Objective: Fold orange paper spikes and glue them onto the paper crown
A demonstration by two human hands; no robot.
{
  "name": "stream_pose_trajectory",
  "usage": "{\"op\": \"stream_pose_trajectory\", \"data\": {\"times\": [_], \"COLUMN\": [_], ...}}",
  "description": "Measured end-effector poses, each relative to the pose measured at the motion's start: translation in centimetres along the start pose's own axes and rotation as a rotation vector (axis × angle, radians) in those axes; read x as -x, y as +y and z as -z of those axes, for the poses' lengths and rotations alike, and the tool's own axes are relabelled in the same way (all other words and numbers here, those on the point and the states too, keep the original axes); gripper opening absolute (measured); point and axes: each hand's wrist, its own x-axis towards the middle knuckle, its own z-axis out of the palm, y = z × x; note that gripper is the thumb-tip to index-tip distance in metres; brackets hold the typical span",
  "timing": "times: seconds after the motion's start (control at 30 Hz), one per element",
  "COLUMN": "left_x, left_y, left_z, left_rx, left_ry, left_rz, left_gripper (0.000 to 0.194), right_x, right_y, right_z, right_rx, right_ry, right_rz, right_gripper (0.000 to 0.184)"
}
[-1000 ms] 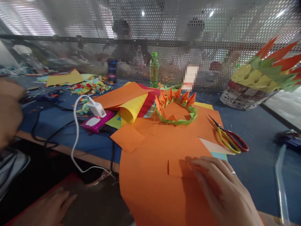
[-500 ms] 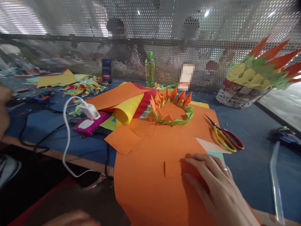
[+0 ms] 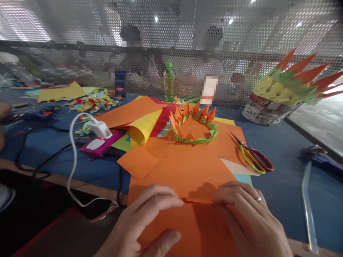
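A small folded orange paper piece (image 3: 198, 202) lies low over a large orange sheet (image 3: 187, 171), its edge facing me. My left hand (image 3: 150, 221) has its fingertips at the piece's left end, fingers stretched out and thumb well apart from them. At the other end, the curled fingers of my right hand (image 3: 253, 214), which wears a ring, grip the piece; its thumb is mostly hidden. Beyond my hands sits a green paper ring with orange points (image 3: 197, 141). Scissors (image 3: 253, 157) with one yellow and one red handle lie to the right, and a loose orange square (image 3: 138, 161) to the left.
A white charger (image 3: 100, 128) is plugged into a magenta power strip (image 3: 102, 144), its cable looping down. Folded scraps (image 3: 93, 100), a green bottle (image 3: 169, 84) and a paper basket (image 3: 270, 103) stand farther back. A glue gun (image 3: 321, 159) lies right. Another person's arm (image 3: 2, 125) shows left.
My left hand has come up from below the table edge to the paper piece's left end. The piece, flat before, now shows its edge. The view has shifted slightly.
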Motion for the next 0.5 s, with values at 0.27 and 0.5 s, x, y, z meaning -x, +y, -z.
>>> {"op": "stream_pose_trajectory", "data": {"times": [0.27, 0.5], "left_x": [-3.5, -4.1], "left_y": [0.4, 0.0], "left_z": [-1.5, -2.4], "left_rx": [0.044, 0.003], "left_ry": [0.013, 0.044], "left_rz": [0.036, -0.014], "left_gripper": [0.024, 0.026], "right_x": [-0.2, -0.1], "right_y": [0.0, 0.2], "right_z": [-0.6, -1.2], "right_rx": [0.023, 0.027], "right_ry": [0.01, 0.09], "right_rz": [0.04, 0.056], "right_gripper": [0.014, 0.023]}}
